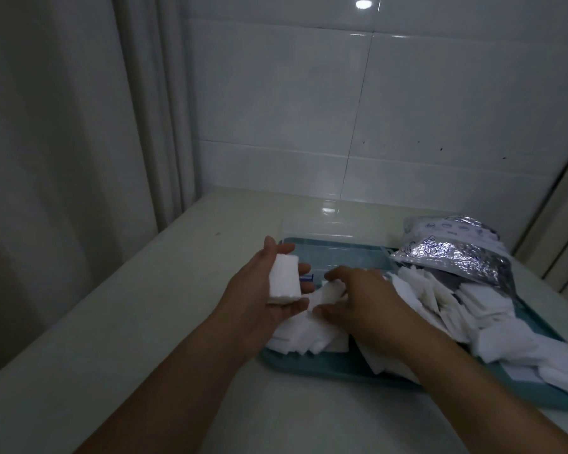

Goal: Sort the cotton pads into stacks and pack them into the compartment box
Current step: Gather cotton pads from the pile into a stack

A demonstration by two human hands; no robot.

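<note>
One stack (284,279): left hand (263,290) is gripping it above the tray (325,368).
Right hand (358,299): fingers are pinching a pad (328,294).
Loose pads (492,326): most are lying unsorted on the tray.
Box: cannot tell where.

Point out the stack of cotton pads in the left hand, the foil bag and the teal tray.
stack of cotton pads (284,279), head view, middle of its front face.
foil bag (453,253), head view, crinkled silver top.
teal tray (322,369), head view, bare near rim.
</note>
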